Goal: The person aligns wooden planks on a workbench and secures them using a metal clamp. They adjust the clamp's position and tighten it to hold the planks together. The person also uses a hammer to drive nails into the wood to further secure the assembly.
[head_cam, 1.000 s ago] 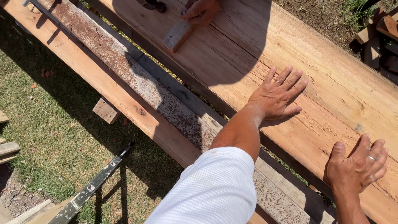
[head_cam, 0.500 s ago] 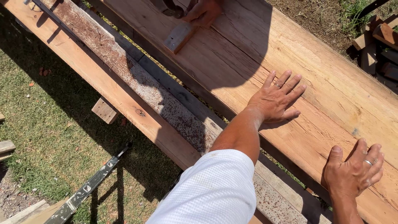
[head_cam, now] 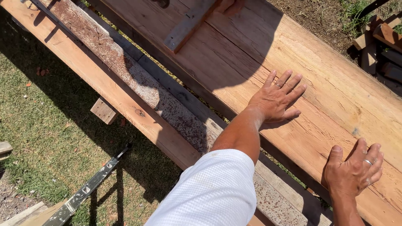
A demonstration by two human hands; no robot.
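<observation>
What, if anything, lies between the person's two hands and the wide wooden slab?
Nothing visible. The left hand lies flat on the wide wooden slab, fingers spread, and the right hand rests on its near edge. The small wooden block lies farther along the slab, clear of both hands.

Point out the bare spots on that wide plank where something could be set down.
On the wide reddish wooden plank, the sunlit stretch beyond the left hand, toward the far edge, is bare. So is the patch between the left hand and the right hand. The shaded far end is crowded by the small grey wood block lying there.
</observation>
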